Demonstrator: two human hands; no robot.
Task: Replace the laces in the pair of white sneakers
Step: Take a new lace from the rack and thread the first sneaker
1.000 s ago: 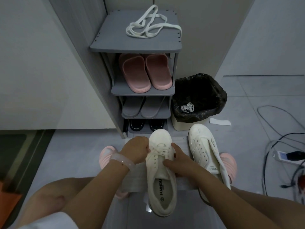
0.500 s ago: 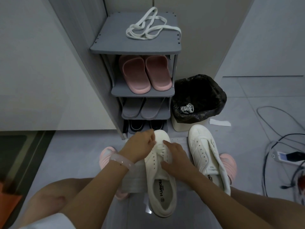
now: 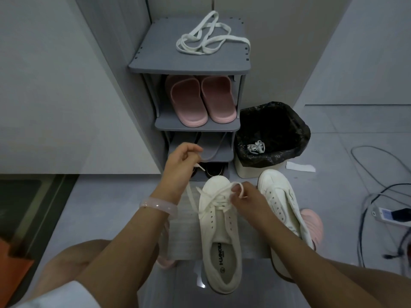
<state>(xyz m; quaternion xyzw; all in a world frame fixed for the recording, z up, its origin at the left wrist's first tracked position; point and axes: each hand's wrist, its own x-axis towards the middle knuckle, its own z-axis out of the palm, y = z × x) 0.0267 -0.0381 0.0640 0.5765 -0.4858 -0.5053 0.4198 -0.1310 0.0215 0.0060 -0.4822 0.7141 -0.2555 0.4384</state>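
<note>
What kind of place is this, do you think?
Probably a home entryway: a grey shoe rack holding pink slippers, a lined waste bin beside it, and a tiled floor.

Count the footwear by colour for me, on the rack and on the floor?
White sneakers: 2
Pink slippers on the rack: 2
Grey slippers: 2
Dark shoes, bottom shelf: 2, partly hidden
Total: 8
</note>
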